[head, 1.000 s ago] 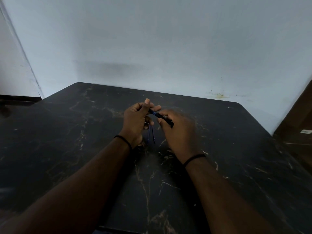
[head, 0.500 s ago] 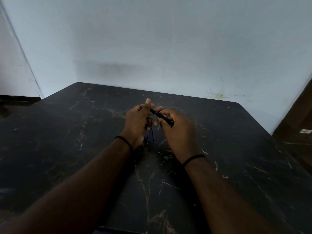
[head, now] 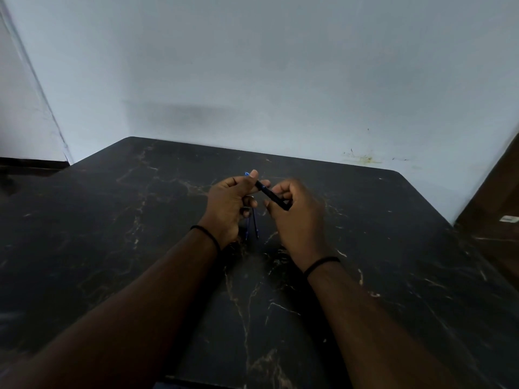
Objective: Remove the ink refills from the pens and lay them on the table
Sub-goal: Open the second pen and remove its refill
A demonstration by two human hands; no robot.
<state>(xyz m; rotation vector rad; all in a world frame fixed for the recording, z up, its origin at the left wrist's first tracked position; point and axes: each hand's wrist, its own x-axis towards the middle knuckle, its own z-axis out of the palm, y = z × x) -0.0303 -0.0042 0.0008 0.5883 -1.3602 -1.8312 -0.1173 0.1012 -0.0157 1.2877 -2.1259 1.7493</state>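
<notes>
I see both hands raised just above the middle of the dark marbled desk. The pen is held between them, tilted, its upper end toward the left and its lower end toward the right.

Left hand: the fingers are curled closed around the upper end of the pen. The thumb lies along the top of the barrel and the index finger presses from behind. A small blue tip sticks out past the thumb at the upper left. I cannot tell whether this is the pen's end cap or part of the refill.

Right hand: the fingers are closed on the lower half of the black barrel, which runs across the fingertips and ends against the base of the thumb.

Below the hands, two thin dark blue refills lie on the desk, side by side and close together, running roughly toward me. Their far ends are hidden behind the left hand. They sit in the gap between the two wrists and touch neither hand.

Each wrist carries a thin black band. A pale wall stands behind the desk.
</notes>
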